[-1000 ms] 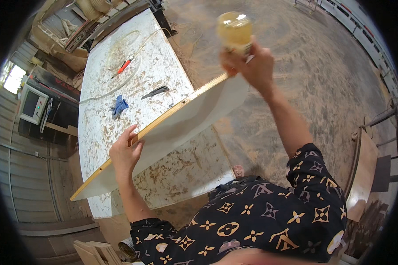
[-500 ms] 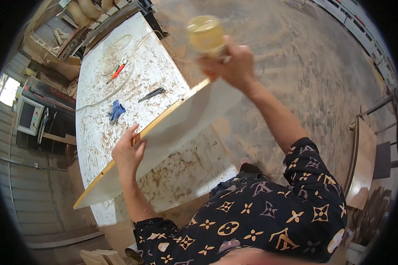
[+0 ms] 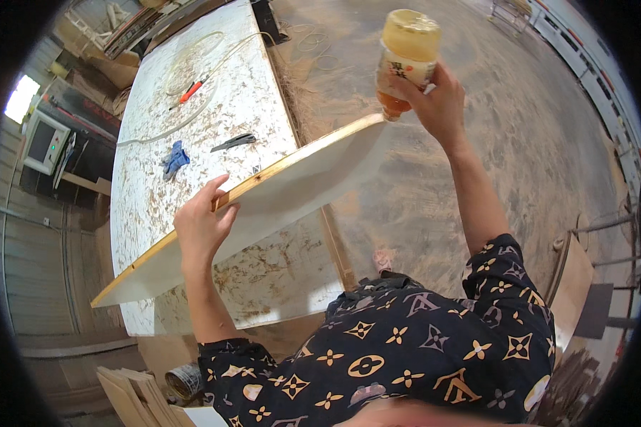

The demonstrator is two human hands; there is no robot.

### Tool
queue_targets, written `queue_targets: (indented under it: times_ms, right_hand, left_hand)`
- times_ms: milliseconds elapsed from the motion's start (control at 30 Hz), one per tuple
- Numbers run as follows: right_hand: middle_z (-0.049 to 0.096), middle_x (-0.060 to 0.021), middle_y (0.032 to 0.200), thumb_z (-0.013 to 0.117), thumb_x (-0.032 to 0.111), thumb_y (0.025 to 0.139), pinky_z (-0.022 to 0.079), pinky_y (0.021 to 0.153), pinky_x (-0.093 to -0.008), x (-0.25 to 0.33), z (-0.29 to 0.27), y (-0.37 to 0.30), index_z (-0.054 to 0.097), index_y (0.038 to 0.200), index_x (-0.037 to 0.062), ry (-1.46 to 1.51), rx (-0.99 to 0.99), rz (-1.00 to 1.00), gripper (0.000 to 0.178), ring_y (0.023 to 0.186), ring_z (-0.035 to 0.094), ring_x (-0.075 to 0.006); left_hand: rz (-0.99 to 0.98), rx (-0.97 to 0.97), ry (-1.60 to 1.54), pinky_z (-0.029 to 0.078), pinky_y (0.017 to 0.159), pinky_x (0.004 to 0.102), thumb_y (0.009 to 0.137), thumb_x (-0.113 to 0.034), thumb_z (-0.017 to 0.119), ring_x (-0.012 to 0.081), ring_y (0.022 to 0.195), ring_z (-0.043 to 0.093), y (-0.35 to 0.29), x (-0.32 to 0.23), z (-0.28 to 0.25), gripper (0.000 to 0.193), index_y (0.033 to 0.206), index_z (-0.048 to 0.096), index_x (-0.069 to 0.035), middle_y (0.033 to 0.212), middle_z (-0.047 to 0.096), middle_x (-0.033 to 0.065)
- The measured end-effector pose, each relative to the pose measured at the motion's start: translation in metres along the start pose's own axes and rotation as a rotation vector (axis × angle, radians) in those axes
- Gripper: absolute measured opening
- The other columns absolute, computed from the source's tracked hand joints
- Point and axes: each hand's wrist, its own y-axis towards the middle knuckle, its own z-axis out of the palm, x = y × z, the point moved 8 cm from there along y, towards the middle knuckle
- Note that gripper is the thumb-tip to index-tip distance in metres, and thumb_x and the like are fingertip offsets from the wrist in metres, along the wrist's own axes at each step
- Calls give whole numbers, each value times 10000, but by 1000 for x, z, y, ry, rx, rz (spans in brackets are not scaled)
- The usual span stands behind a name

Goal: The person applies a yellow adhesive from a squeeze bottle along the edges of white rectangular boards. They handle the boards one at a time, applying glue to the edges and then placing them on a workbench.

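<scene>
A long white panel [image 3: 292, 199] with a bare wood edge stands on its side, slanting up from lower left to upper right. My left hand [image 3: 204, 220] grips it near the middle, fingers over the top edge and thumb on the near face. My right hand [image 3: 443, 107] holds a bottle [image 3: 411, 44] upside down, with a label round it and yellowish-amber liquid inside. Its neck points down at the panel's far right end, at or just above the edge; I cannot tell whether it touches. The edge looks shiny and wet along part of its length.
Behind the panel is a white worktable [image 3: 263, 92] strewn with brown debris. On it lie a blue glove or rag [image 3: 176, 160], a dark utility knife [image 3: 233, 142], an orange-red tool [image 3: 191, 92] and a hose. A machine screen [image 3: 44, 144] stands left; boards [image 3: 139, 398] lean lower left.
My right hand has carried the bottle right along the edge to the panel's far end. The left hand keeps its grip, and the view has shifted slightly.
</scene>
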Motion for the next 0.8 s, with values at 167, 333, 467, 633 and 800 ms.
queue_targets:
  times_ms: [167,333,467,633,800]
  right_hand:
    - [717,-80,900,784,254,764,552,683,-292,-30,12,6,641,1056,60,386,74,133,378,793,701,-165]
    - [706,-99,787,805,343,728,561,594,-339,-4,29,2,591,961,61,263,83,-71,424,686,709,-247]
    - [669,-107,708,809,437,692,511,514,-319,25,53,-7,551,917,89,139,132,-216,488,607,679,-253]
    - [686,-97,754,776,393,751,521,538,-301,3,30,4,572,922,91,148,52,-116,403,645,692,-220]
    - [694,-66,740,767,392,766,532,569,-317,15,26,-2,586,953,85,149,51,-103,402,666,698,-195]
  left_hand:
    - [-61,16,23,506,634,313,687,-213,799,186,731,669,9,-24,10,508,1163,621,-227,858,709,-2]
    - [-105,62,21,508,635,313,685,-224,803,184,736,672,11,-25,13,506,1159,625,-233,850,707,1]
    - [-68,29,15,510,636,312,686,-232,805,175,741,674,13,-27,10,511,1163,623,-236,850,708,-2]
    - [-37,18,7,509,629,307,690,-235,805,170,739,675,11,-24,11,507,1161,621,-240,849,711,-7]
    - [-29,14,-9,507,624,304,694,-232,802,173,733,676,9,-23,12,504,1164,622,-240,854,714,-8]
